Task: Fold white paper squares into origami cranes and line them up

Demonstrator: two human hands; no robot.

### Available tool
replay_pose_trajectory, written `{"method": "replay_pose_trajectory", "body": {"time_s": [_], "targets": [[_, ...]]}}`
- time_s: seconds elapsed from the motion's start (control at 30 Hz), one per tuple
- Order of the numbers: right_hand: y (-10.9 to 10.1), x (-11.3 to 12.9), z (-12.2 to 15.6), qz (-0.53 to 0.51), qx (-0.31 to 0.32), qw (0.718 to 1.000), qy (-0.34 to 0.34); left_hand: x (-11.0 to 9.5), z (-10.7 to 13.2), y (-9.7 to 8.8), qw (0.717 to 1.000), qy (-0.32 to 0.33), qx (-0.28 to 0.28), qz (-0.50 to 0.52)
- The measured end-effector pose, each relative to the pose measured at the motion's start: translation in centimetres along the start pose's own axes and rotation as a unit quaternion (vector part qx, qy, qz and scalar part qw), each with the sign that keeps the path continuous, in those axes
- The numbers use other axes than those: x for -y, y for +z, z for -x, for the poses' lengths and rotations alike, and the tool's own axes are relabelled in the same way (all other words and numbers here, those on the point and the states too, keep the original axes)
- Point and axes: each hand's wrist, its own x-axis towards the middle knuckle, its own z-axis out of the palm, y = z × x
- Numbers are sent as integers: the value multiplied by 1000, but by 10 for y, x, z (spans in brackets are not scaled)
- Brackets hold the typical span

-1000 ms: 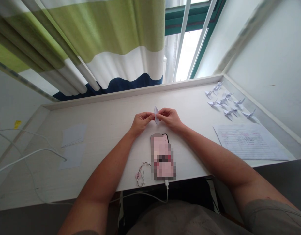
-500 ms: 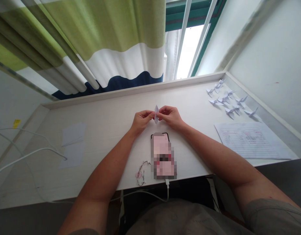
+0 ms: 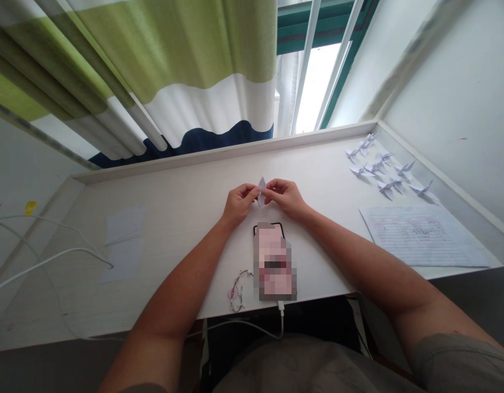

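Observation:
A small piece of folded white paper (image 3: 262, 188), narrow and pointed at top and bottom, is held upright over the middle of the desk. My left hand (image 3: 239, 204) pinches its left side between thumb and fingers. On its right side my right hand (image 3: 287, 197) pinches it too, with the other fingers curled. The fingertips hide the middle of the paper. Just below my hands lies a phone (image 3: 274, 262) with its picture blurred out, a white cable plugged into its lower end and a beaded strap (image 3: 236, 292) beside it.
Several folded paper cranes (image 3: 385, 166) stand at the desk's back right. A stack of written sheets (image 3: 419, 234) lies in front of them. White paper pieces (image 3: 123, 245) lie at the left near a white cable (image 3: 51, 261). A curtain (image 3: 173, 71) hangs behind the desk's raised rim (image 3: 219, 154).
Both hands keep their pinch on the folded paper, which tilts very slightly. The whole view has shifted a few pixels; nothing else has visibly moved.

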Motion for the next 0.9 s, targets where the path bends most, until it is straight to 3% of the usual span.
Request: {"method": "replay_pose_trajectory", "body": {"time_s": [0.17,0.5,0.73,0.9], "targets": [[-1,-1,-2,7,-17,1000,4,6,2,3,999,9,6,-42],[-4,0,-3,2,26,1000,2,4,8,7,992,53,4,-113],[-7,0,-4,-5,21,1000,3,4,9,7,995,21,72,-71],[-5,-1,-2,-13,36,999,2,3,7,5,995,23,70,-60]]}}
